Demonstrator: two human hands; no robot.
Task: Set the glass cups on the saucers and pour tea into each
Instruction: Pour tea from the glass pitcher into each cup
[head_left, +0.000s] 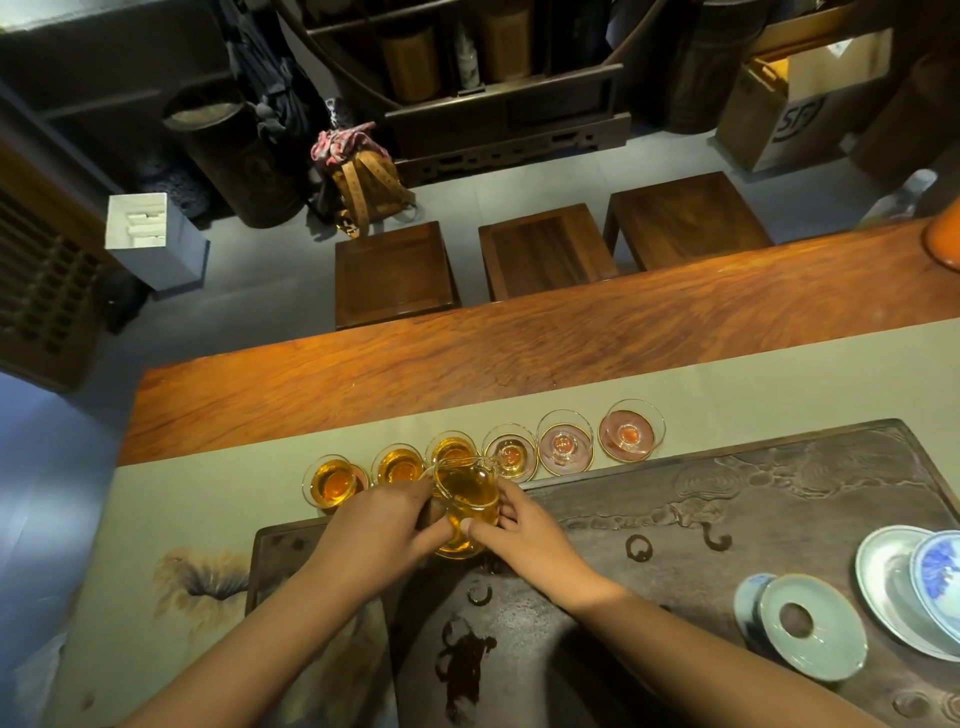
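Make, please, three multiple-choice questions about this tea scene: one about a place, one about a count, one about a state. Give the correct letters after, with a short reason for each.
1. Where does the row of glass cups stand?
A. on the grey-green cloth runner, beyond the dark carved tray
B. on the wooden stools
C. on the floor

2. How many glass cups are in the row?
A. four
B. six
C. eight

3. What state is the glass pitcher in?
A. lying empty on the tray
B. held in both hands and tipped toward the fourth cup
C. standing upright, untouched

Answers:
1 A: the cups line the runner just past the tray.
2 B: three full cups and three nearly empty ones.
3 B: the left hand and right hand hold the pitcher, which leans toward the fourth cup.
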